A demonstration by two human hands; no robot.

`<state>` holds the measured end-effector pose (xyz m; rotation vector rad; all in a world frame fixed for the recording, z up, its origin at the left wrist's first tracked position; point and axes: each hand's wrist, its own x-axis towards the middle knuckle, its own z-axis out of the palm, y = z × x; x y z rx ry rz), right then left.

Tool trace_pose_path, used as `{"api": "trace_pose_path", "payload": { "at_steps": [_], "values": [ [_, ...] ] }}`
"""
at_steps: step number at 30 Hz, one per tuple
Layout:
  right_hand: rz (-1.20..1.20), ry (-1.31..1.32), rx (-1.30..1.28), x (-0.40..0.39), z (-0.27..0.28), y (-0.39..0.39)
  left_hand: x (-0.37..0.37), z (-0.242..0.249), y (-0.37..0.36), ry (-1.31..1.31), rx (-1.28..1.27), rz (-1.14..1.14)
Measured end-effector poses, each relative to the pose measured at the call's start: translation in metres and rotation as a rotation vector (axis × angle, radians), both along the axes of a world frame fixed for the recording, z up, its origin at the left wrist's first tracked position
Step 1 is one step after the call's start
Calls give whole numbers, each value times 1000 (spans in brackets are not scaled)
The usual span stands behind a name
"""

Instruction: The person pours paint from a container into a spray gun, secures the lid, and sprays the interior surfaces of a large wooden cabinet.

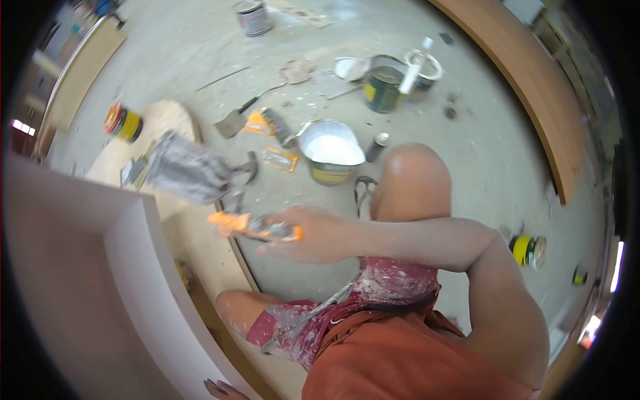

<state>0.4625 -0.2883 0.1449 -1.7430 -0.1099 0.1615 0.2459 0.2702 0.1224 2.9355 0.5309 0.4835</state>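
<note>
My right hand (pixel 310 233) is closed around an orange and grey tool (pixel 257 227), blurred by motion, held out over the edge of a wooden board. My left hand (pixel 225 390) shows only in part at the bottom edge, its fingertips resting on the rim of a pale panel or cabinet (pixel 143 267). A crumpled grey cloth (pixel 187 168) lies on the board just beyond the tool. Past my right hand, an open can of white paint (pixel 331 148) stands on the floor.
A putty knife (pixel 231 124), orange packets (pixel 280 159) and a small dark bottle (pixel 377 146) lie or stand around the paint can. Farther off are a green can (pixel 385 85) and a grey can (pixel 253 18). A long wooden panel (pixel 527 73) curves along the right.
</note>
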Motion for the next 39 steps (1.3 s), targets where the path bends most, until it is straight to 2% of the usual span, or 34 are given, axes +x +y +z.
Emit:
{"api": "trace_pose_path", "payload": {
  "at_steps": [1, 2, 3, 4, 5, 7, 8, 10, 11, 13, 14, 16, 17, 19, 24, 27, 30, 36, 38, 39],
  "values": [
    [-48, -167, -39, 0, -5, -1, 10, -12, -7, -52, -8, 32],
    [-80, -176, -93, -3, -23, -21, 24, -70, -29, -59, -61, -3],
    [2, -140, -49, -13, -31, -41, 34, -117, -49, 48, 341, -126],
    [93, -105, -9, -24, -44, -92, 35, -159, -118, 135, 738, -244],
    [52, -109, 4, -27, -34, -104, 54, -146, -141, 119, 757, -281],
    [142, -39, 120, -25, -18, -108, 105, -105, -241, 110, -219, -466],
    [76, -124, 130, -20, -21, -106, 123, -103, -272, 119, -210, -494],
    [-53, -280, 163, -9, -27, -102, 159, -117, -328, 456, -459, -624],
    [-121, -348, 191, -3, -30, -101, 172, -124, -350, 482, -456, -687],
    [-137, -331, 180, 8, -27, -106, 186, -148, -406, 892, -687, -738],
    [-149, -355, 92, 20, -35, -99, 189, -160, -430, 1120, -779, -737],
    [-171, -372, -8, 33, -43, -102, 193, -227, -428, 1355, -785, -871],
    [-184, -379, -13, 34, -41, -106, 193, -230, -430, 1395, -778, -909],
    [-263, -535, 32, 33, -39, -118, 193, -233, -433, 1401, -824, -946],
    [-172, -401, -45, 1, -25, -148, 192, -236, -442, 1295, -1048, -961],
    [-120, -363, -26, -17, -3, -150, 192, -235, -446, 1208, -1050, -867],
    [-77, -331, -53, -19, -7, -151, 192, -234, -449, 1121, -1048, -755],
    [-152, -245, 5, -26, -20, -152, 192, -232, -448, 908, -1114, -553],
    [-185, -294, 6, -26, -27, -151, 209, -195, -438, 640, -1277, -601],
    [-162, -298, 6, -30, -24, -155, 197, -138, -464, 452, -1247, -539]
  ]
}}
